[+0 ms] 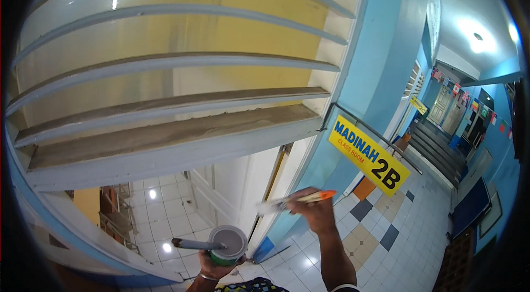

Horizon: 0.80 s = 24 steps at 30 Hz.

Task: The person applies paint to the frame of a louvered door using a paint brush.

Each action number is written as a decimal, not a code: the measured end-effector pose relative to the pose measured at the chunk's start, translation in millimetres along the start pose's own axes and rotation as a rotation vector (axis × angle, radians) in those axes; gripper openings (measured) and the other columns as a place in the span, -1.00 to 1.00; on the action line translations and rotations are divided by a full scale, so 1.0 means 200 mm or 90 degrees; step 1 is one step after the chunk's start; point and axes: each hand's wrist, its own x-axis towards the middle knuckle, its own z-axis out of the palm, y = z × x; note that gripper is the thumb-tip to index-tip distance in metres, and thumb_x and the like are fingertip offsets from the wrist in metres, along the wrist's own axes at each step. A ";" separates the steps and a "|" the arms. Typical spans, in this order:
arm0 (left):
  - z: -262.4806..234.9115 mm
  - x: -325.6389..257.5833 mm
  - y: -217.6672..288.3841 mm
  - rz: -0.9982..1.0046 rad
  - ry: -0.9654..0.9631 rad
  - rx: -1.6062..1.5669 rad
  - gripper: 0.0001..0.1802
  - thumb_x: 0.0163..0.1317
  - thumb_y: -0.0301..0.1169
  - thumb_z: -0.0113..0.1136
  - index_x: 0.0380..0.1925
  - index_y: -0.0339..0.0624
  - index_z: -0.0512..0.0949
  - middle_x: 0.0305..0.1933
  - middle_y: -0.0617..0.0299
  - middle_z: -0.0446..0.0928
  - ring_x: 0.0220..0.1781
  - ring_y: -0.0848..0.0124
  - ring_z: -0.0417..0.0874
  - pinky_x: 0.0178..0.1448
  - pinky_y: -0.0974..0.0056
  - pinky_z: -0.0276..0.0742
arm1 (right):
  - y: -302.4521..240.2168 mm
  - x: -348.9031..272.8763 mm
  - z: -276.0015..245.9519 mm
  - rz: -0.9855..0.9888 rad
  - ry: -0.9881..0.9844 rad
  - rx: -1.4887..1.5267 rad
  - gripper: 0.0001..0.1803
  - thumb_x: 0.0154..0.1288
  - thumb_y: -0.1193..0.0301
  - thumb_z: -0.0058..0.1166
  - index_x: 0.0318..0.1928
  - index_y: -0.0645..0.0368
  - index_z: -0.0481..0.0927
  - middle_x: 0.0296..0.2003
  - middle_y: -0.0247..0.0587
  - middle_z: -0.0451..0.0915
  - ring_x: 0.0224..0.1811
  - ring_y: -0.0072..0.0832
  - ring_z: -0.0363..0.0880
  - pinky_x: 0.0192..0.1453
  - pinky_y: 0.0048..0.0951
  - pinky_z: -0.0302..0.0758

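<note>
My left hand (211, 267) is closed around a small green paint can (223, 259) at the lower middle. Pale grey paint (234, 239) shows inside, and a grey-coated stick or tool handle (192, 244) leans out over the rim to the left. To the right and higher up, my right hand (313, 210) grips a paintbrush (295, 202) with an orange-ended handle. Its pale, blurred bristles point left toward the white door frame (292, 173); whether they touch it I cannot tell.
Above the doorway, white slats (182, 60) cross a yellowish panel, with brown dust on the lower ledges. A yellow hanging sign (369, 155) juts from a metal bracket near my right hand. A white door (221, 181) stands inward. The tiled corridor (408, 237) runs right toward steps (439, 148).
</note>
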 end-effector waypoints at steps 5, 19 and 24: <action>-0.08 -0.02 0.08 -0.022 -0.018 -0.037 -0.11 0.00 0.28 0.14 0.28 0.00 0.48 0.29 -0.01 0.52 0.25 -0.03 0.53 0.16 -0.26 0.38 | -0.20 0.22 -0.25 -0.382 0.177 0.014 -0.70 0.20 0.61 0.44 -0.09 0.28 0.61 -0.19 0.03 0.74 -0.32 -0.54 0.68 -0.34 -0.56 0.62; -0.04 -0.10 0.15 0.100 0.064 -0.093 -0.17 0.16 0.25 0.02 0.28 -0.08 0.48 0.21 -0.05 0.58 -0.01 -0.12 0.69 -0.15 -0.23 0.52 | -0.76 0.82 -0.30 -0.318 0.437 -0.311 -0.79 0.19 0.42 0.46 -0.30 0.30 0.71 -0.43 -0.16 0.74 -0.45 -0.51 0.69 -0.26 -0.45 0.59; -0.04 -0.12 0.13 0.109 0.085 -0.113 -0.16 0.19 0.21 0.04 0.32 -0.13 0.45 0.26 -0.07 0.54 0.05 -0.11 0.67 -0.03 -0.22 0.53 | -0.79 0.85 -0.25 -0.335 0.446 -0.445 -0.80 0.19 0.43 0.45 -0.33 0.30 0.71 -0.42 -0.13 0.74 -0.46 -0.43 0.67 -0.22 -0.35 0.58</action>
